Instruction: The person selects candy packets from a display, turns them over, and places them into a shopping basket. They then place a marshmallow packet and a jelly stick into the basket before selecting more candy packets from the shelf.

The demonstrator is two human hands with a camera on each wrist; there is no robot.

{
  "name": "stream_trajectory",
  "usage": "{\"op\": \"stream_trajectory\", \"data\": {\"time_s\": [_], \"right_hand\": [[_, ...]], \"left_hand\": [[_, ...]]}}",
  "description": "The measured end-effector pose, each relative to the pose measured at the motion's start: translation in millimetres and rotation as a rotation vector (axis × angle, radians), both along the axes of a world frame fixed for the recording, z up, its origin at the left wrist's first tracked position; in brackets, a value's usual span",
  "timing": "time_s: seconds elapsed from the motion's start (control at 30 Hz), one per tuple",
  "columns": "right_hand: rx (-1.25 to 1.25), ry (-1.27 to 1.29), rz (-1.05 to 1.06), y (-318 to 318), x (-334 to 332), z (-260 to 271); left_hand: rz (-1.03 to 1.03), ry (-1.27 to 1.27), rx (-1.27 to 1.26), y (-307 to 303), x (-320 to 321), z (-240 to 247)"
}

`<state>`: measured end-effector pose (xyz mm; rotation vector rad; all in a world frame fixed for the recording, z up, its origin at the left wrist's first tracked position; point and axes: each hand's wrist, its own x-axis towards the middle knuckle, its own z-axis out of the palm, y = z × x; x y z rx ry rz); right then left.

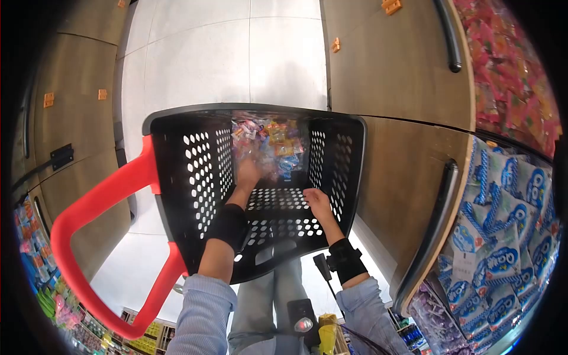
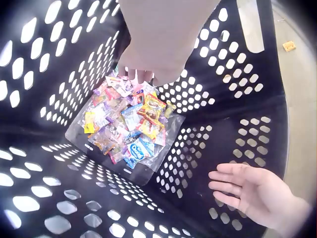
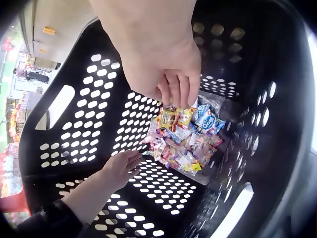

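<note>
Wrapped candies (image 1: 275, 139) in many colours lie piled at the bottom of a deep black shopping basket (image 1: 254, 109), with clear plastic (image 2: 161, 161) showing around the pile. My left hand (image 1: 248, 173) reaches down inside; in the left wrist view its fingertips overlap the edge of the candies, its fingers loosely bent. Higher up, near the basket's right wall, my right hand (image 1: 318, 204) hovers with relaxed fingers and an empty palm, as the left wrist view shows. Blue Qoo-like wrappers (image 3: 208, 119) and yellow wrappers (image 3: 176, 117) stand out in the pile.
The basket's red handle (image 1: 100, 201) hangs out to the left. Wooden cabinets (image 1: 390, 65) with black pulls flank the pale floor (image 1: 201, 65). On the right are shelves with blue-and-white candy bags (image 1: 503, 236) and pink packets (image 1: 509, 77).
</note>
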<state>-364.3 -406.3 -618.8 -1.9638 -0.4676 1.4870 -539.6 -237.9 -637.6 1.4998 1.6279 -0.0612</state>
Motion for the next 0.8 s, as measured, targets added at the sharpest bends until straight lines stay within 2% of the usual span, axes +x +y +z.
{"op": "stream_trajectory", "data": {"time_s": [0.1,0.23,0.33,0.43,0.47,0.6,0.73,0.8], "right_hand": [[-0.118,0.275,-0.172,17.9,-3.2,-3.4],[-0.162,0.346,-0.189,39.4,-5.5,-18.1],[-0.176,0.338,-0.196,50.7,-4.9,-24.1],[-0.248,0.352,-0.258,50.8,-5.0,-43.0],[-0.274,0.358,-0.285,49.5,-4.7,-51.0],[-0.311,0.354,-0.338,51.6,-10.0,-81.3],[-0.346,0.37,-0.352,50.8,-21.4,-107.4],[-0.342,0.349,-0.352,50.6,-26.7,-113.3]], "left_hand": [[0.016,0.044,-0.003,3.0,-0.1,-36.7],[0.066,-0.022,-0.048,5.6,2.7,-86.5],[0.027,-0.137,0.136,2.2,7.4,-128.1],[0.121,-0.198,0.167,-3.1,16.0,-159.0],[0.149,-0.129,0.109,-2.0,19.2,-167.0],[0.096,-0.052,0.152,-1.3,23.3,-200.9],[0.199,-0.09,0.124,4.9,31.8,-234.5],[0.239,-0.079,0.003,13.1,39.5,-237.0]]}}
